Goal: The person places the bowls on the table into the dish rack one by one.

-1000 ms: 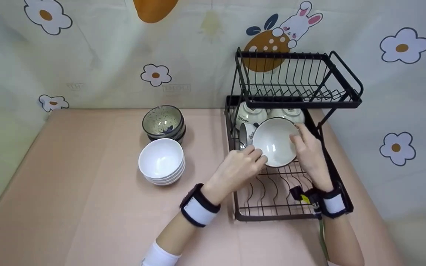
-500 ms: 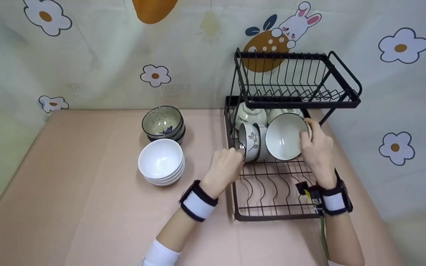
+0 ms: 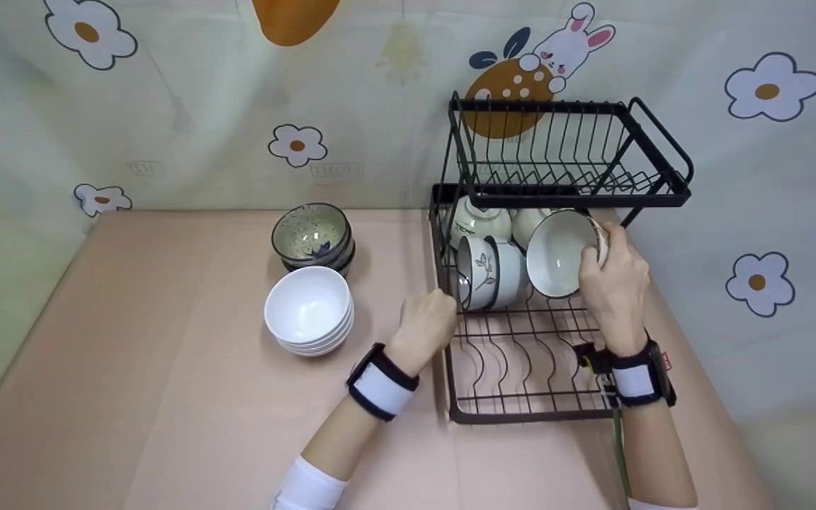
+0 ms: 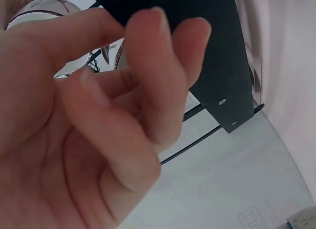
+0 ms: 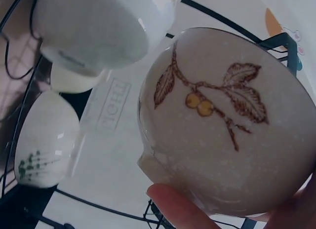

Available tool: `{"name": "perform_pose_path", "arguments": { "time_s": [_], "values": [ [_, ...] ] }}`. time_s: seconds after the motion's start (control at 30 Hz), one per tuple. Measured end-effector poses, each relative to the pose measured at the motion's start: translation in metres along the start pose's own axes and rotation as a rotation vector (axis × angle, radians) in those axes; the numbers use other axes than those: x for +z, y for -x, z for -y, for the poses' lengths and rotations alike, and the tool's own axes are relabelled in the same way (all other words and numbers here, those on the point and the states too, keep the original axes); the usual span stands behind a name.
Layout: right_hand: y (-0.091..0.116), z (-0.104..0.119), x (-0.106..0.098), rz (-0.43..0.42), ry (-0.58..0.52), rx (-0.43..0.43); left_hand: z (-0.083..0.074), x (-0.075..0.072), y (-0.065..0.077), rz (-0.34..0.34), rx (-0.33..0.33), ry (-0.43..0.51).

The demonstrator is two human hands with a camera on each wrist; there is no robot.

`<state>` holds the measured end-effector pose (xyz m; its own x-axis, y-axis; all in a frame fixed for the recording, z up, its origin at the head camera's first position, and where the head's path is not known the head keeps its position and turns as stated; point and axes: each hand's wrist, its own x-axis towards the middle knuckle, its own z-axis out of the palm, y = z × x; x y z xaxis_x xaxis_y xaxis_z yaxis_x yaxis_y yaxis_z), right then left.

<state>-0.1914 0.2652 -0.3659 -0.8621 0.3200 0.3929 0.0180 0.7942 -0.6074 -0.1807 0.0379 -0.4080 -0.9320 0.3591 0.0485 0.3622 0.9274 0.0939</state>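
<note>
Your right hand (image 3: 615, 280) grips the berry-sprig bowl (image 3: 557, 253) at its ten o'clock, mouth towards you, over the dish rack's (image 3: 535, 418) lower tier; your left hand (image 3: 427, 320), loosely curled, seemingly empty, is farther off at the bowl's eight o'clock.

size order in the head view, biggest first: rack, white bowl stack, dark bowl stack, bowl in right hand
1. Rack, by far
2. White bowl stack
3. Too alike to rank surely: dark bowl stack and held bowl, which is partly hidden
</note>
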Motion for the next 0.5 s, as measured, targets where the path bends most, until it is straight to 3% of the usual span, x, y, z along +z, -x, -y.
{"name": "perform_pose_path", "arguments": {
  "time_s": [0.27,0.5],
  "values": [
    [-0.003,-0.003,0.005,-0.054,0.029,0.028,-0.001,-0.001,0.001,-0.006,-0.011,0.018],
    [-0.005,-0.008,0.015,-0.023,0.131,0.023,-0.002,-0.002,0.000,0.003,-0.013,0.007]
  ]
}}
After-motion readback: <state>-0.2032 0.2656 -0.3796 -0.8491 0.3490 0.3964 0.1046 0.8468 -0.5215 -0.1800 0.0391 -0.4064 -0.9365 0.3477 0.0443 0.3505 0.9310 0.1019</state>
